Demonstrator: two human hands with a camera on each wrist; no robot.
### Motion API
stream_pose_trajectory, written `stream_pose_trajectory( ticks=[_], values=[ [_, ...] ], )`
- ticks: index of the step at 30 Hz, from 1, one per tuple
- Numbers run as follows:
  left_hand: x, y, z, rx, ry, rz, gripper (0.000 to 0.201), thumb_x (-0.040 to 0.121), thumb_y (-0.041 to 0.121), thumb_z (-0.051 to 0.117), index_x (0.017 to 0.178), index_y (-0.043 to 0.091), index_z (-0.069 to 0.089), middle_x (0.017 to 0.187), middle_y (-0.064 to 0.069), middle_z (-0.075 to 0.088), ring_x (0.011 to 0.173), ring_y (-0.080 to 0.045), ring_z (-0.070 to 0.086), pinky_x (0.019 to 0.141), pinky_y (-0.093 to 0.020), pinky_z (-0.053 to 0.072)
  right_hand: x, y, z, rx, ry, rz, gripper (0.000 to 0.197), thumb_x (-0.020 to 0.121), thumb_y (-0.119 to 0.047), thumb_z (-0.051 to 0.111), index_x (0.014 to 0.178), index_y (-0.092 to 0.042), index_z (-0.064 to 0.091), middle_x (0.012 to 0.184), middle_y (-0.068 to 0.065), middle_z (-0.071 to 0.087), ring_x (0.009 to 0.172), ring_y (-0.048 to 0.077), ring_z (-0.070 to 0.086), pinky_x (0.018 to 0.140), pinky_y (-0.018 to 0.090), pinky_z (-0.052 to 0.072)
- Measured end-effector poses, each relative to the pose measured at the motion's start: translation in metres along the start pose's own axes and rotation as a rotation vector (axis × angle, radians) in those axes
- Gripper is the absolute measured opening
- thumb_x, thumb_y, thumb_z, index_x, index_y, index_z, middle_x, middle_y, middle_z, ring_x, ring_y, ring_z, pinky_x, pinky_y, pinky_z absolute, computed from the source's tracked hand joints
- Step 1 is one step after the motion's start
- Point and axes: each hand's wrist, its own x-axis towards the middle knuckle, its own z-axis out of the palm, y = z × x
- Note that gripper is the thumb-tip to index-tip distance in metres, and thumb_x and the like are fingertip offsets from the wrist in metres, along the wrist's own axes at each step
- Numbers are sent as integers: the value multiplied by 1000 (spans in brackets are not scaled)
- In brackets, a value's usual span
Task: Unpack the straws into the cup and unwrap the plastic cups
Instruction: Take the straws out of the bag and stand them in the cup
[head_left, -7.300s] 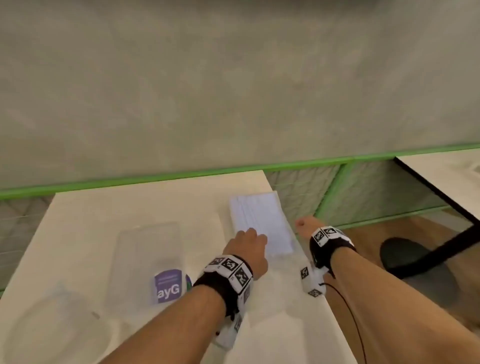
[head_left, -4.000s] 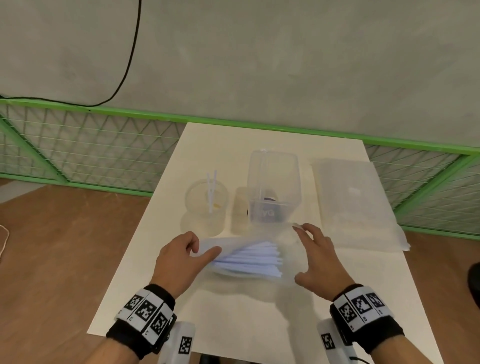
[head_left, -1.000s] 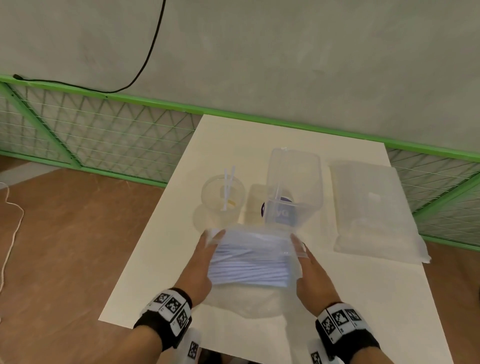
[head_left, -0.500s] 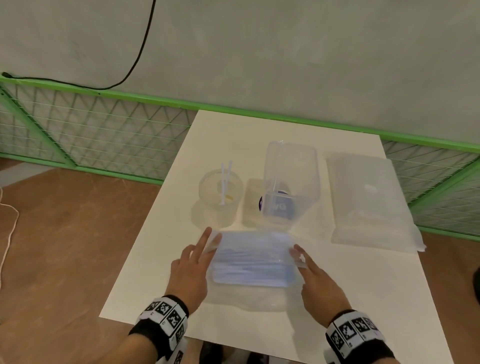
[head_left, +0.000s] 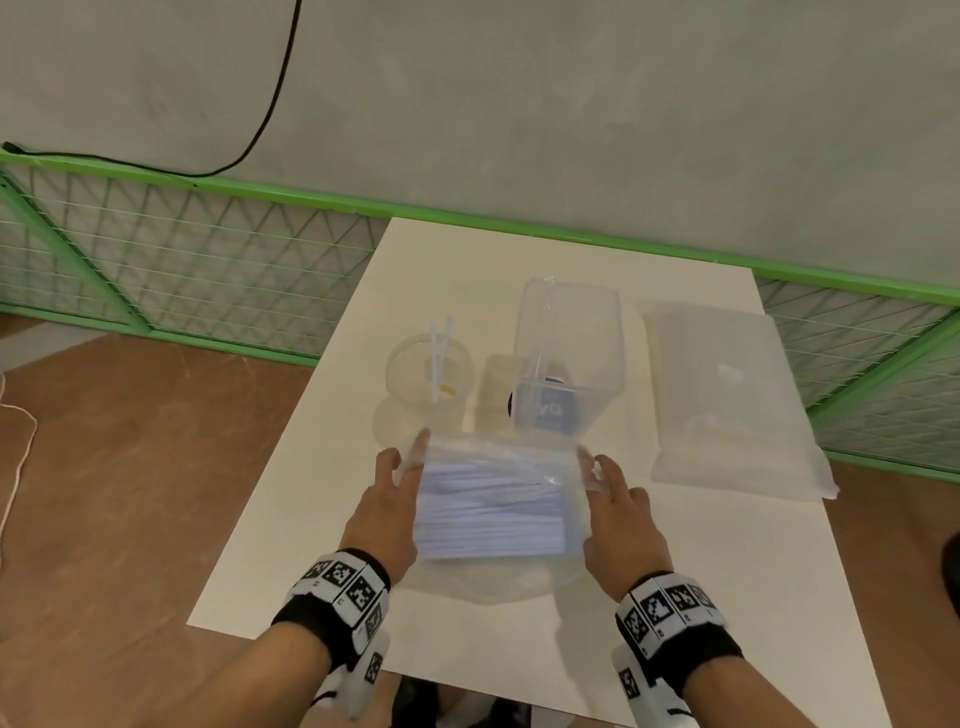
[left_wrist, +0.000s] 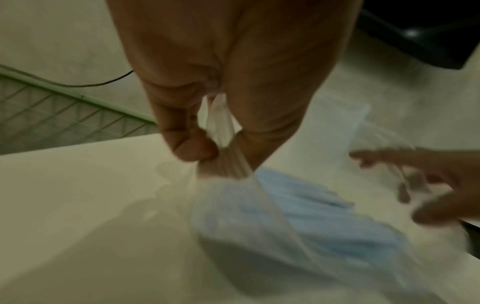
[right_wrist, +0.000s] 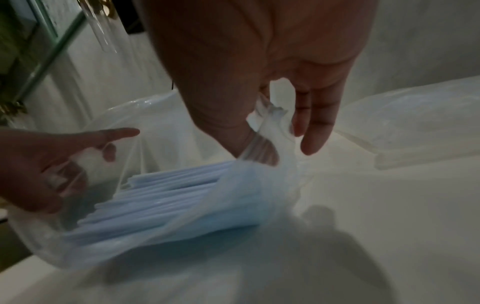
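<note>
The person holds a clear plastic bag (head_left: 493, 499) of pale blue straws (head_left: 488, 512) just above the near middle of the white table (head_left: 675, 597). The left hand (head_left: 382, 512) pinches the bag's left edge between thumb and curled fingers, the gathered film bunched in that grasp as the left wrist view shows. The right hand (head_left: 621, 512) pinches the bag's right edge between thumb and forefinger, while its other fingers hang straighter beside the film. The straws lie side by side across the bag, running left to right between the two hands.

Farther back on the table stands a round clear cup (head_left: 428, 374) with two white straws (head_left: 439, 358) leaning in it. Just right of it stands a tall clear container (head_left: 569, 358) with a purple label near its base. Well to the right lies a flat translucent package (head_left: 727, 395), its contents too cloudy to make out. Beyond the table runs a green mesh fence (head_left: 182, 260) against a grey wall, with a black cable (head_left: 270, 104) hanging down.
</note>
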Motion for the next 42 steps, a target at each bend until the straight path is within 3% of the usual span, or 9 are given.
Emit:
stream_pose_trajectory(
  ticks=[4, 6, 9, 13, 15, 18, 23, 28, 42],
  values=[
    [-18, -14, 11, -73, 137, 49, 124, 67, -21, 56, 152, 46, -4, 133, -1, 20, 59, -17, 40, 47, -25, 40, -11, 9, 5, 5, 46, -31, 106, 78, 5, 58, 156, -32, -3, 158, -13, -3, 95, 19, 47, 57, 23, 45],
    [-26, -29, 22, -86, 130, 44, 114, 72, -17, 58, 149, 52, 11, 134, 1, 21, 53, -16, 44, 46, -28, 48, -13, 22, 22, -128, -60, -143, 102, 75, 1, 61, 156, -25, 5, 164, -3, -7, 110, 26, 55, 61, 26, 49],
    [-33, -39, 29, -184, 190, 62, 82, 76, -12, 66, 133, 43, 47, 135, 4, 27, 61, -15, 53, 56, -32, 57, -11, 27, 32, -194, -207, -63, 98, 88, -9, 45, 147, -44, -25, 159, -3, -25, 117, 25, 50, 76, 28, 48],
    [-36, -40, 26, -238, 221, 63, 58, 76, -11, 70, 121, 25, 67, 141, 1, 29, 78, -10, 53, 68, -27, 58, -13, 10, 18, -218, -3, -102, 70, 71, -17, 71, 133, -43, 51, 159, 8, 9, 119, 41, 47, 89, 46, 50],
    [-33, -39, 24, -211, 168, 54, 69, 74, -12, 69, 131, 26, 59, 144, 1, 25, 79, -11, 53, 65, -25, 58, -16, 0, 13, -255, 125, -111, 52, 52, -10, 79, 96, -37, 69, 143, 10, 40, 121, 44, 44, 85, 55, 44],
    [-27, -38, 18, -126, 70, 23, 95, 72, -11, 64, 150, 31, 30, 151, 3, 16, 76, -13, 53, 55, -19, 50, -24, -26, 15, -201, 284, -252, 48, 41, -1, 77, 77, -29, 64, 112, 7, 51, 100, 33, 45, 76, 42, 31],
    [-19, -36, 13, -68, 1, 25, 99, 74, -8, 58, 155, 26, 10, 161, 9, 0, 100, -19, 59, 64, -21, 44, -20, -69, 58, -145, 117, -583, 49, 45, -4, 80, 86, -25, 60, 85, -4, 54, 66, 18, 54, 54, 29, 42],
    [-18, -38, 13, -57, -83, 67, 111, 69, -7, 59, 153, 34, -1, 158, 19, -13, 108, -18, 54, 64, -33, 57, -7, -96, 87, -285, 0, -551, 52, 38, -12, 86, 87, -22, 70, 81, -5, 64, 65, 17, 61, 54, 26, 48],
    [-16, -45, 17, -141, -70, 102, 115, 73, -6, 57, 151, 39, -14, 159, 18, -15, 128, -18, 45, 85, -28, 53, -6, -110, 104, -501, -32, -435, 33, 39, -15, 89, 64, -17, 67, 60, 0, 60, 58, 23, 60, 56, 40, 51]
  ],
)
